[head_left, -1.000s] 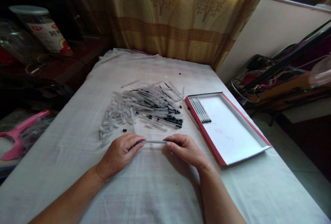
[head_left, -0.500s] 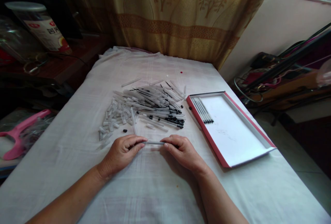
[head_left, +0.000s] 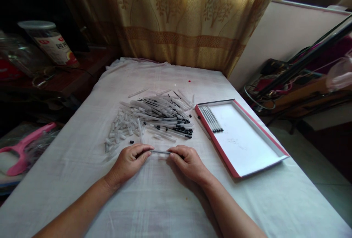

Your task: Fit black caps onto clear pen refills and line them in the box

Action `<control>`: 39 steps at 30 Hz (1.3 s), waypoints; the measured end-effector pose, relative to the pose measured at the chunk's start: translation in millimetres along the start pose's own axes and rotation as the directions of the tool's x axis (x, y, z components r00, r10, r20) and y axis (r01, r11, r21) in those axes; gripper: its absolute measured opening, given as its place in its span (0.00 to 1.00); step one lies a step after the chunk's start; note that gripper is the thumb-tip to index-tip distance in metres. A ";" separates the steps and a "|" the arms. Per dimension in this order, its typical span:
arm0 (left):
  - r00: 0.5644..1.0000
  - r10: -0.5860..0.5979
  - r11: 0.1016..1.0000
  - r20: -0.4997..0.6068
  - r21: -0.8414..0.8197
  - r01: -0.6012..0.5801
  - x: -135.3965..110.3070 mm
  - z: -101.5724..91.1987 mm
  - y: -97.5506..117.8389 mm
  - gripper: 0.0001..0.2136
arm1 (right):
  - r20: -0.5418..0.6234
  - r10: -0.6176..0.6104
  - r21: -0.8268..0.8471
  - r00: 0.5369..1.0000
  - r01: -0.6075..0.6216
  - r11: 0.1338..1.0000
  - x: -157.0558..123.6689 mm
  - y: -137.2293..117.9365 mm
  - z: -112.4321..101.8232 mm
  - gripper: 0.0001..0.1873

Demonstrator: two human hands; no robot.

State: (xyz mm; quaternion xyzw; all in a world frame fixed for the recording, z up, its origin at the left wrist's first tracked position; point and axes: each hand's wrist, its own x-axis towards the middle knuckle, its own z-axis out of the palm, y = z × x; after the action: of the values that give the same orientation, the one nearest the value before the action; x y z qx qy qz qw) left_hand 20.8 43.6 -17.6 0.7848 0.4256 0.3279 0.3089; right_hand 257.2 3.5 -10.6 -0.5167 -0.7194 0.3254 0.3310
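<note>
My left hand [head_left: 129, 163] and my right hand [head_left: 187, 161] rest low on the white tablecloth, each pinched on one end of a thin clear pen tube [head_left: 160, 152] held level between them. Just beyond my fingers lies a heap of clear pen barrels with black tips [head_left: 162, 115], and to its left a scatter of small clear caps [head_left: 121, 130]. To the right sits a red-edged white tray [head_left: 247, 146] with several finished pens [head_left: 211, 119] lined up at its far left end.
A white cloth covers the table [head_left: 165, 201]. A gold curtain [head_left: 178, 21] hangs behind. A labelled jar [head_left: 52, 43] stands on a dark shelf at left, a pink tool [head_left: 22, 146] below it. Cables and dark rods [head_left: 302, 69] crowd the right.
My hands have drawn closer together on the tube, so less of it shows between them. The view has shifted a little.
</note>
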 end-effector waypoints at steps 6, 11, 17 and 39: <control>0.993 -0.002 0.983 -0.120 0.183 0.024 -1.8 -6.6 -9.0 0.16 | -0.180 0.033 0.053 0.983 -0.024 0.998 -5.7 9.7 3.8 0.12; 0.970 0.228 0.746 -0.088 0.656 -0.116 -1.1 -16.7 -22.4 0.16 | -0.335 0.154 0.179 0.930 -0.098 0.979 -6.6 16.5 3.4 0.13; 0.956 0.293 0.685 0.010 0.696 -0.217 11.2 5.4 -10.9 0.13 | -0.340 0.251 0.304 0.906 -0.146 0.941 -3.4 16.7 2.0 0.16; 0.964 0.262 0.669 0.047 0.711 -0.217 78.4 -21.0 -30.5 0.15 | -0.318 0.490 0.661 0.811 -0.181 0.728 -2.1 20.5 -10.0 0.23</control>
State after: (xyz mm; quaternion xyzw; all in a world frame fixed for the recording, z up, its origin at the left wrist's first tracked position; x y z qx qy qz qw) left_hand 23.4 129.8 -8.7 0.8816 0.4212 0.1991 -0.0753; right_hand 276.7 8.0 -21.8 -0.5723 -0.3648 0.4564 0.5754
